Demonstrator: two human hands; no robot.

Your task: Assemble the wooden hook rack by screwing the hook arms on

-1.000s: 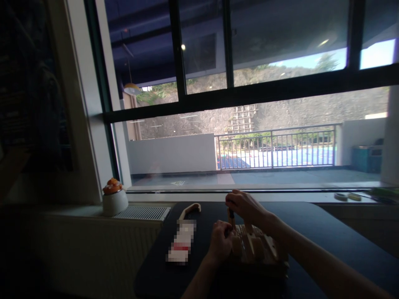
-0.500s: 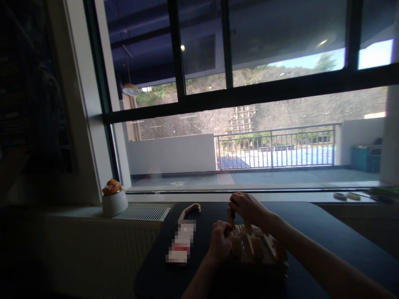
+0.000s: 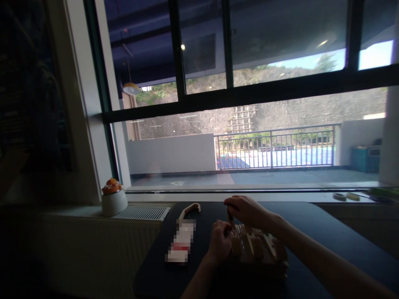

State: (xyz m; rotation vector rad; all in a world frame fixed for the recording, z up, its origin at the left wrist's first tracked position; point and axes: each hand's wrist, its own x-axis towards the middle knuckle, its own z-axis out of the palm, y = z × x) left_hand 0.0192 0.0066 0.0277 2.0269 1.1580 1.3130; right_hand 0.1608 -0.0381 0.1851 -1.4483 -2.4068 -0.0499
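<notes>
A slatted wooden assembly [image 3: 257, 248] with raised wooden pieces sits on the dark table, right of the middle. At its far left corner, my left hand [image 3: 220, 241] is closed with bent fingers against the wood, by the lower end of a tool. My right hand [image 3: 246, 211] reaches over the assembly from the right. Its fingers are closed round the top of an upright, dark-handled screwdriver [image 3: 230, 217]. The tool's tip is hidden behind my left fingers and the wood.
Left on the dark table [image 3: 314, 236] lies a curved wooden piece [image 3: 189, 209] beside a blurred-out pale item [image 3: 181, 242]. A white pot with an orange top [image 3: 114, 201] stands near the radiator grille [image 3: 143, 213]. Tape rolls [image 3: 339, 196] lie on the windowsill at right.
My right hand has shifted slightly left and down, and its grip on the screwdriver's top has turned. My left hand and the wooden assembly stay where they were.
</notes>
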